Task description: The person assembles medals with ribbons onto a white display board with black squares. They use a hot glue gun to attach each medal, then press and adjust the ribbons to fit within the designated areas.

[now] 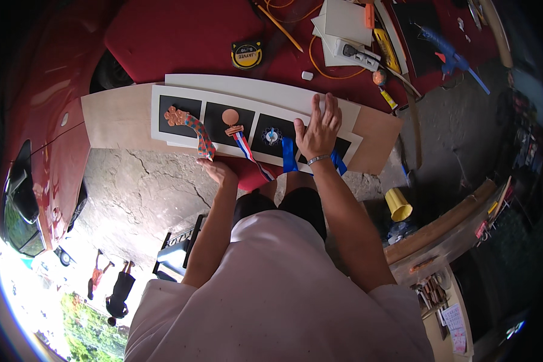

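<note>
A long white mat board with several black windows lies across a wooden panel in front of me. A flower-shaped copper medal with a patterned ribbon, a round copper medal with a red, white and blue ribbon, and a silver medal with a blue ribbon lie on the windows. My right hand rests open on the board's right part, its wrist partly covering the last window and another blue ribbon. My left hand is open at the near edge, by the patterned ribbon's end.
On the red table cover lie a tape measure, a pencil, white sheets, a power strip, a yellow cutter and a blue glue gun. A red car stands left; a yellow bucket lies right.
</note>
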`<state>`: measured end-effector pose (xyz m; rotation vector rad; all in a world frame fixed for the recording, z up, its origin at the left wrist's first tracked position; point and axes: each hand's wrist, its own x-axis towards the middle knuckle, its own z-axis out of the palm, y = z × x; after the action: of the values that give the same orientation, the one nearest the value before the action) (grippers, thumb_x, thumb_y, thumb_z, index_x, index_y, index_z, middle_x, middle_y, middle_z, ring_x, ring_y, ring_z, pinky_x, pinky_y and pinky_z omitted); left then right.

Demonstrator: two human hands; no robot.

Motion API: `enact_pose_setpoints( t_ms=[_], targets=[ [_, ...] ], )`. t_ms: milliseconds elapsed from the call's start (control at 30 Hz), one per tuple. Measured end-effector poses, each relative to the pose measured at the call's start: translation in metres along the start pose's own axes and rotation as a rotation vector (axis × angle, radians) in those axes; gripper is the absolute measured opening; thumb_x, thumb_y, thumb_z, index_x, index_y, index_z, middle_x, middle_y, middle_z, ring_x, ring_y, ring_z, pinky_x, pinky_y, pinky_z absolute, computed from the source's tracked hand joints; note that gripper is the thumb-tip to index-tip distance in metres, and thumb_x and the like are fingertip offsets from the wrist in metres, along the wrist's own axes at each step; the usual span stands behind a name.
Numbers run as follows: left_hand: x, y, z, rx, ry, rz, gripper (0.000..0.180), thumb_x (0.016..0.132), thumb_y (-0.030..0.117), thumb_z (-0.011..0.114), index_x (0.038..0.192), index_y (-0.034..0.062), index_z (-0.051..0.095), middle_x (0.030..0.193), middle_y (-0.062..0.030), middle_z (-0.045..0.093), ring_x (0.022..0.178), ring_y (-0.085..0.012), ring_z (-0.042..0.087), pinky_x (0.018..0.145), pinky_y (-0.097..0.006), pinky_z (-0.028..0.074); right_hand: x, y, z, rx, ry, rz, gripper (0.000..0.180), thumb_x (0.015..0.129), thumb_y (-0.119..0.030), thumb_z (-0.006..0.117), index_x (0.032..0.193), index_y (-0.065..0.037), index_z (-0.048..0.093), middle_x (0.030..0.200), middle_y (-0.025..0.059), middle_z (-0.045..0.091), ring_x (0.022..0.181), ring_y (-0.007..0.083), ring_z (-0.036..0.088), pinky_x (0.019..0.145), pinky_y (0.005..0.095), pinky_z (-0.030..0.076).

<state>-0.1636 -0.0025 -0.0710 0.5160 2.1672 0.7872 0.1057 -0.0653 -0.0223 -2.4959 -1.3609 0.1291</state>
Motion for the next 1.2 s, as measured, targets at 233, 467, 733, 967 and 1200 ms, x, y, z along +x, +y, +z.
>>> enact_pose_setpoints(
  t_ms=[233, 467, 733, 967, 1200],
  targets=[
    [-0.019, 0.018, 0.008, 0.022, 0.076, 0.006, 0.094, 0.106, 0.072, 0.027, 0.145, -0.0098, 0.054, 0.145, -0.0303, 0.057, 0.130, -0.0420, 0.056, 0.115, -0.047, 0.036, -0.001, 0.002, 0.001, -0.004, -0.065, 0.023, 0.084, 0.099, -0.058, 0.057, 0.163, -0.011, 0.031, 0.164, 0.0239, 0.028, 0.152, 0.0443, 0.027, 0.121, 0.0623, 0.029],
    [-0.017, 0.022, 0.006, 0.030, 0.076, -0.080, 0.093, 0.107, 0.071, 0.028, 0.151, -0.0086, 0.048, 0.151, -0.0296, 0.052, 0.134, -0.0393, 0.054, 0.118, -0.046, 0.035, -0.002, 0.001, 0.001, 0.003, -0.070, 0.029, 0.088, 0.096, -0.060, 0.060, 0.163, -0.010, 0.030, 0.164, 0.0237, 0.027, 0.152, 0.0437, 0.026, 0.120, 0.0619, 0.029],
    [-0.002, 0.010, 0.001, 0.111, 0.084, 0.056, 0.087, 0.107, 0.067, 0.033, 0.157, -0.0042, 0.042, 0.157, -0.0269, 0.047, 0.141, -0.0374, 0.049, 0.122, -0.042, 0.032, -0.002, 0.000, 0.002, 0.059, -0.061, 0.050, 0.079, 0.101, -0.058, 0.052, 0.161, -0.010, 0.034, 0.163, 0.0240, 0.029, 0.151, 0.0433, 0.028, 0.120, 0.0617, 0.027],
    [-0.003, 0.010, -0.002, 0.122, 0.103, -0.042, 0.088, 0.106, 0.069, 0.036, 0.155, -0.0039, 0.046, 0.156, -0.0272, 0.049, 0.136, -0.0365, 0.054, 0.119, -0.042, 0.036, -0.002, -0.001, 0.002, 0.033, -0.069, 0.050, 0.083, 0.100, -0.060, 0.053, 0.163, -0.011, 0.031, 0.164, 0.0240, 0.028, 0.151, 0.0432, 0.029, 0.120, 0.0613, 0.028],
    [0.004, 0.006, -0.005, 0.070, 0.074, -0.113, 0.086, 0.105, 0.069, 0.039, 0.155, -0.0006, 0.047, 0.154, -0.0266, 0.051, 0.134, -0.0346, 0.055, 0.118, -0.041, 0.036, -0.002, -0.001, 0.002, 0.051, -0.065, 0.057, 0.080, 0.101, -0.059, 0.052, 0.162, -0.011, 0.033, 0.162, 0.0247, 0.030, 0.150, 0.0434, 0.030, 0.120, 0.0611, 0.028]
  ],
)
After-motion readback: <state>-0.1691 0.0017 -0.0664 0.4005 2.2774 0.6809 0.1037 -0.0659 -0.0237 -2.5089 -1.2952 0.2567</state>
